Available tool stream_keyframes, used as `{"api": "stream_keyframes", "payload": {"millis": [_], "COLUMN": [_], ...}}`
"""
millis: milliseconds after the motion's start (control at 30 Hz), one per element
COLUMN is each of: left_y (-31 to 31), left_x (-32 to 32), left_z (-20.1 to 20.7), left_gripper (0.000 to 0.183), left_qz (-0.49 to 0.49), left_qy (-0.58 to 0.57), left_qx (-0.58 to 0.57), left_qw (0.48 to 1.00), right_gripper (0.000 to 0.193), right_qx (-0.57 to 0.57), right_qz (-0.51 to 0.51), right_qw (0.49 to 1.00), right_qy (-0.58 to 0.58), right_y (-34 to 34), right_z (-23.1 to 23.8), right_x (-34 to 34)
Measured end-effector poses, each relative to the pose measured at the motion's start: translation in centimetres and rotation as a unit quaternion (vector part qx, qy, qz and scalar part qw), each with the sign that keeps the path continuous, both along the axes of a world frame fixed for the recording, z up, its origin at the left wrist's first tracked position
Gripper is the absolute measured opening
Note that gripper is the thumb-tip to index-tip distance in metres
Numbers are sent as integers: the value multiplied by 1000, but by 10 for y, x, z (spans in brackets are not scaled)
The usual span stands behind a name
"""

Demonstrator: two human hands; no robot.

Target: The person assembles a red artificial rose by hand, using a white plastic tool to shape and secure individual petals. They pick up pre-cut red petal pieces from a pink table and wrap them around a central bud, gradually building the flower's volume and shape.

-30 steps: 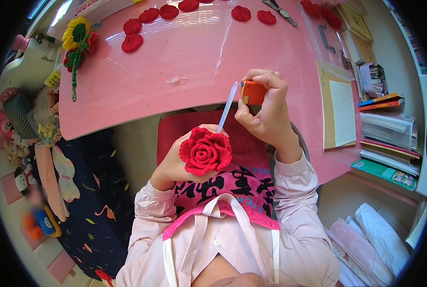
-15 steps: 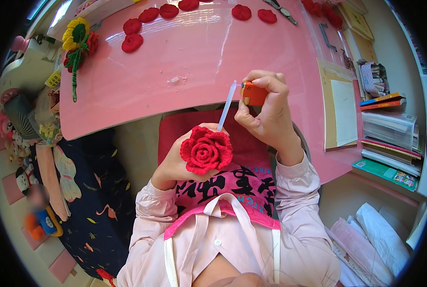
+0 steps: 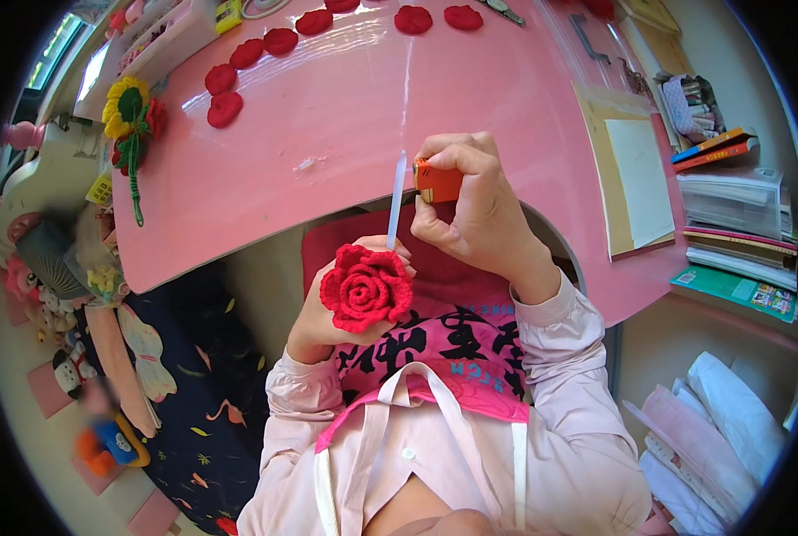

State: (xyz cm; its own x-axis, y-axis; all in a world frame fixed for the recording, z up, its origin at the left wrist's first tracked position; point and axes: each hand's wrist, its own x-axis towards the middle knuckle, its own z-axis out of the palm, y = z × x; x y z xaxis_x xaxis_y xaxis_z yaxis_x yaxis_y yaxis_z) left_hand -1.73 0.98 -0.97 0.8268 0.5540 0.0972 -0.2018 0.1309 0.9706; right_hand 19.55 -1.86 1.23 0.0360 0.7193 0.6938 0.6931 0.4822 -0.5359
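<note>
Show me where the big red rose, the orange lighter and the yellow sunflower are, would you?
Red rose (image 3: 366,289): head view, centre of its petals.
Orange lighter (image 3: 443,185): head view, side of its body.
Yellow sunflower (image 3: 130,103): head view, its dark centre.

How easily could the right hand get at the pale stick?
Probably yes: the right hand is close to the pale stick, though the orange lighter it holds may get in the way.
</note>
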Motion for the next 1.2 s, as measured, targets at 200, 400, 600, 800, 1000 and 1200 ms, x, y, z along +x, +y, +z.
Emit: {"api": "stream_keyframes", "payload": {"millis": [200,400,600,800,1000,1200], "left_y": [-1,-7,2,-14,-11,-12], "left_x": [2,2,1,7,6,3], "left_z": [1,-8,-19,7,8,6], "left_gripper": [60,56,54,60,59,63], "left_qz": [-3,22,33,25,65,140], "left_qy": [4,-6,-9,22,-2,38], "left_qx": [10,-36,115,-40,17,-15], "left_qw": [1000,999,993,999,998,989], "right_gripper": [54,56,49,40,35,30], "right_qx": [13,-86,-100,-24,4,-106], "right_qz": [10,-168,-257,-3,-102,82], "right_qw": [1000,982,934,992,990,915], "right_qy": [8,-22,-225,-121,-100,381], "right_y": [1,-3,-10,-26,-24,-51], "right_z": [-5,-9,-9,-2,-6,9], "right_x": [3,36,39,-14,-9,-39]}}
